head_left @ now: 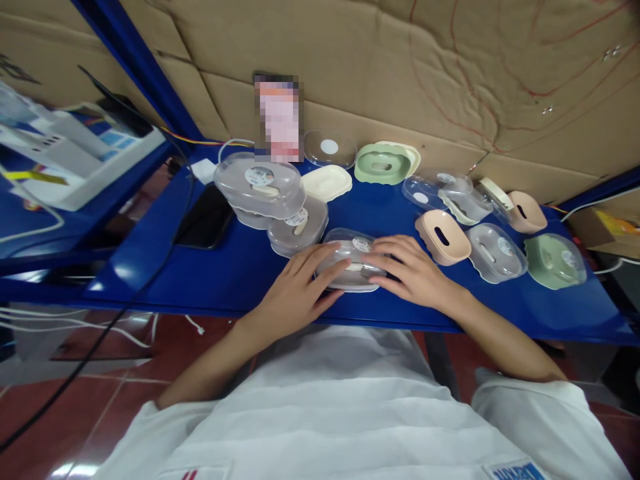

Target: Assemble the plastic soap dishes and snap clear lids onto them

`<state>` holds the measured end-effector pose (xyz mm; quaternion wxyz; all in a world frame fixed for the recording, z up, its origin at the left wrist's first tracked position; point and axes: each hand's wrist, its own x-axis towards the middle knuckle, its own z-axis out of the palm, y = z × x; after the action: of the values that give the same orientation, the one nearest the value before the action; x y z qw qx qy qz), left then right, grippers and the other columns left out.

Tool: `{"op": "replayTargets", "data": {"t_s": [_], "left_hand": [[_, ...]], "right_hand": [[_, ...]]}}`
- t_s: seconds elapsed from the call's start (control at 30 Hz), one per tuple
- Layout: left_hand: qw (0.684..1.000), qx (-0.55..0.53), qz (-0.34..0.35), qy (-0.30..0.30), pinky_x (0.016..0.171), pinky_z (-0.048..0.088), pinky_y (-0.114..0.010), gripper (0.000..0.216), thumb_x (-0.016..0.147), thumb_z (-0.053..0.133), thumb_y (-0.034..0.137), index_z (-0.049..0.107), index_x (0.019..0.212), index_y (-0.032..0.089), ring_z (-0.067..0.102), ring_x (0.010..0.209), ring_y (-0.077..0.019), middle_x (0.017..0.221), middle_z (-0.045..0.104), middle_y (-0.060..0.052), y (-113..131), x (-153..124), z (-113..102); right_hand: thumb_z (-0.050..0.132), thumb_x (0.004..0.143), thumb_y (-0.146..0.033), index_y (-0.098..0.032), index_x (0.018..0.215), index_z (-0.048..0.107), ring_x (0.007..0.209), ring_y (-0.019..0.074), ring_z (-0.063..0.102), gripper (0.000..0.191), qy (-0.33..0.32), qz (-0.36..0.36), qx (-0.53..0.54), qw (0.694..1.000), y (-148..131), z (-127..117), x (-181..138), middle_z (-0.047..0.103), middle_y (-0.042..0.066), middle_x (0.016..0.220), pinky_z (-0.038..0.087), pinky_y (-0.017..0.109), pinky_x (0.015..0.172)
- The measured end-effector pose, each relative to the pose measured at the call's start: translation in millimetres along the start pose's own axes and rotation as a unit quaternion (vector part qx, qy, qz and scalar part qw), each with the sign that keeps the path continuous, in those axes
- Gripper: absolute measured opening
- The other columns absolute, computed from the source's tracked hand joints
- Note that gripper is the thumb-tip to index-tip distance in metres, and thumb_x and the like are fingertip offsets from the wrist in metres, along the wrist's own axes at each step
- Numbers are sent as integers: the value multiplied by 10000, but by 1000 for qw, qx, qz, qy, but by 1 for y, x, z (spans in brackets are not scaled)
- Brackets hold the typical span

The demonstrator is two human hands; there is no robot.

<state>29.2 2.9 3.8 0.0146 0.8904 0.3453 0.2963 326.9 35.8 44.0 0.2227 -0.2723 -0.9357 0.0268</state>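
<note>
The blue table (240,267) carries everything, and a cardboard wall (350,53) closes its far side. The clear-lidded box (356,275) sits near the table's front edge, straight ahead of the person. The left hand (300,287) and right hand (410,270) lie on it from either side, with fingers stretched out and spread across the lid rather than curled around it. Left of this box and a little beyond it, three more lidded boxes (260,183) are piled against each other. A black phone (207,217) lies flat further left. To the right of the box are two pink bases (443,237), one grey lidded box (495,252) and one green lidded box (555,260). Beyond the box, by the wall, are one green base (383,163), one cream tray (327,181) and about three loose clear lids (330,148). Bare blue surface opens to the box's left, along the front edge. A narrower strip runs between the box and the back row.
</note>
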Motion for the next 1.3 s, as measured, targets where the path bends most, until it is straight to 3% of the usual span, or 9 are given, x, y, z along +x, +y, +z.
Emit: {"op": "replayTargets", "data": {"t_s": [0.13, 0.27, 0.5, 0.63, 0.77, 0.97, 1.1, 1.3], "left_hand": [[1000, 5, -3, 16, 1139, 543, -553, 521, 1046, 688, 276, 521, 1537, 232, 604, 1362, -344, 1433, 635, -169, 0, -2, 0], [1000, -11, 9, 9, 1206, 501, -584, 512, 1053, 678, 252, 521, 1538, 212, 502, 1509, -367, 1568, 537, -206, -1, -1, 0], [999, -34, 17, 1, 1258, 487, -551, 520, 1042, 680, 212, 530, 1540, 193, 479, 1556, -339, 1573, 576, -179, -4, -1, 2], [999, -36, 28, -2, 1228, 522, -538, 498, 1031, 698, 219, 553, 1507, 190, 515, 1525, -335, 1547, 597, -174, 0, -10, -7], [1000, -18, 3, -1, 1205, 545, -532, 506, 1019, 700, 195, 547, 1502, 217, 542, 1502, -336, 1517, 612, -156, -3, -36, -31], [996, 26, -90, 4, 1180, 564, -592, 507, 1015, 681, 187, 528, 1495, 247, 560, 1479, -381, 1531, 573, -147, -20, -80, -64], [993, 28, -115, 24, 1212, 551, -578, 545, 1008, 670, 183, 503, 1513, 299, 549, 1503, -364, 1577, 548, -99, -30, -84, -64], [993, 18, -106, 40, 1219, 533, -607, 548, 989, 687, 180, 525, 1505, 262, 556, 1504, -379, 1586, 554, -151, -44, -77, -57]], "right_hand": [[622, 1079, -289, -305, 1478, 672, 1358, 292, 654, 403, -8, -48, 33, 998, -3, -1, 0, 714, 117, 1351, 523, 552, 1195], [635, 1053, -219, -276, 1441, 687, 1331, 260, 673, 396, -4, -82, 45, 996, -7, -1, 0, 725, 111, 1324, 496, 543, 1237], [667, 1064, -339, -302, 1358, 732, 1294, 264, 700, 303, 4, -90, 9, 996, -4, 5, -2, 756, 89, 1294, 549, 515, 1159], [644, 1082, -453, -232, 1441, 677, 1304, 268, 700, 423, 5, -104, 38, 994, -6, 5, -2, 757, 130, 1325, 560, 468, 1114], [566, 1121, -378, -185, 1511, 624, 1355, 271, 670, 440, 7, -75, 59, 995, -1, 4, -1, 740, 157, 1377, 549, 459, 1123], [525, 1133, -327, -196, 1434, 691, 1373, 296, 660, 368, -39, -11, -23, 999, 22, 17, 12, 715, 154, 1450, 536, 492, 1127], [439, 1138, -286, -179, 1478, 660, 1432, 322, 612, 419, -66, 45, -58, 995, 49, 33, 36, 656, 166, 1536, 517, 528, 1146], [409, 1024, -122, -114, 1669, 422, 1621, 330, 383, 646, -73, 105, -77, 989, 94, 54, 99, 393, 174, 1756, 346, 571, 1290]]}}
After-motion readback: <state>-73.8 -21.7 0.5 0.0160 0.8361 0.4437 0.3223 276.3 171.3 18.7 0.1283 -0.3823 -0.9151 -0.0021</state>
